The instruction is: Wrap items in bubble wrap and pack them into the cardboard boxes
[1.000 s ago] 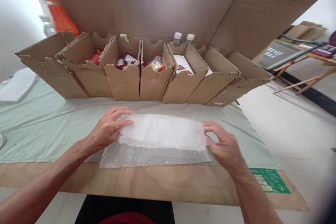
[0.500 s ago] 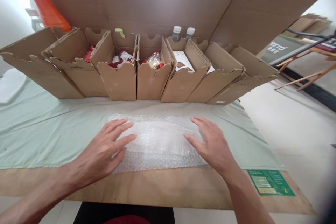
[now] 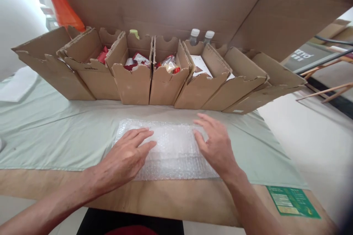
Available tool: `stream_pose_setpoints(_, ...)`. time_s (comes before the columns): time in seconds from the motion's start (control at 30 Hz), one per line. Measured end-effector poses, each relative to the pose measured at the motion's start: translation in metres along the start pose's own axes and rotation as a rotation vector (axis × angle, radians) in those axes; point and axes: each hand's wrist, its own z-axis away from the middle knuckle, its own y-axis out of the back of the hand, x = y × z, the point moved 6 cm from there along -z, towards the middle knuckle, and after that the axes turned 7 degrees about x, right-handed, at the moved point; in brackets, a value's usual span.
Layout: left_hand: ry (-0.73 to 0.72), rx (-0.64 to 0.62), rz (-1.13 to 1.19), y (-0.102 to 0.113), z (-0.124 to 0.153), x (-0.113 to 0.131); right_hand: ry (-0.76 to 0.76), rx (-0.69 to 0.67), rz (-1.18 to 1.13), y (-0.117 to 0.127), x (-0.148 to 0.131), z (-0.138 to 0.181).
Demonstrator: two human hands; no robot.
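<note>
A clear sheet of bubble wrap [image 3: 173, 147] lies flat near the front of the table, on a pale green cloth [image 3: 91, 128]. Over its left part is my left hand [image 3: 128, 154], fingers apart and holding nothing. My right hand [image 3: 215, 143] is above the right end, also with spread fingers and nothing in it. Whether either hand touches the plastic, I cannot tell. Parts of the sheet's two ends are hidden beneath the hands.
Behind the wrap stands a row of several cardboard bins [image 3: 135, 86] holding packaged items. An orange bottle [image 3: 64, 9] rises at the left, and two white-capped bottles [image 3: 195, 35] stand behind the bins. A green printed card [image 3: 293, 201] lies at the front right.
My left hand has shifted right over the bubble wrap. My right hand has risen slightly toward the far edge. The whole view has turned a little, moving the bins rightward.
</note>
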Motion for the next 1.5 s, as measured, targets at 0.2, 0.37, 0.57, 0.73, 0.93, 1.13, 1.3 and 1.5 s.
stream_pose_setpoints(0.2,0.002,-0.234,-0.092,-0.046,0.006,-0.023,0.143,-0.313,0.085,-0.047,-0.037,0.034)
stream_pose_setpoints(0.37,0.018,-0.356,-0.091,-0.044,0.012,-0.033,0.113,-0.351,0.128,-0.048,-0.026,0.042)
stream_pose_setpoints(0.57,0.051,-0.238,-0.155,-0.030,-0.007,-0.022,0.169,-0.169,0.190,-0.029,-0.032,0.042)
stream_pose_setpoints(0.73,0.077,-0.327,-0.124,-0.057,0.002,-0.030,0.186,-0.164,0.258,-0.049,-0.022,0.054)
stream_pose_setpoints(0.93,0.099,-0.255,-0.061,-0.058,0.005,-0.033,0.144,-0.265,0.143,-0.042,-0.009,0.043)
stream_pose_setpoints(1.13,0.103,-0.202,0.006,-0.060,0.006,-0.036,0.139,-0.102,-0.099,0.026,-0.051,-0.076)
stream_pose_setpoints(1.3,0.136,-0.192,0.060,-0.064,0.005,-0.038,0.299,-0.095,-0.077,0.020,-0.141,-0.212)
stream_pose_setpoints(1.5,0.150,-0.219,0.143,-0.058,0.002,-0.038,0.274,-0.532,0.196,-0.107,-0.184,-0.299)
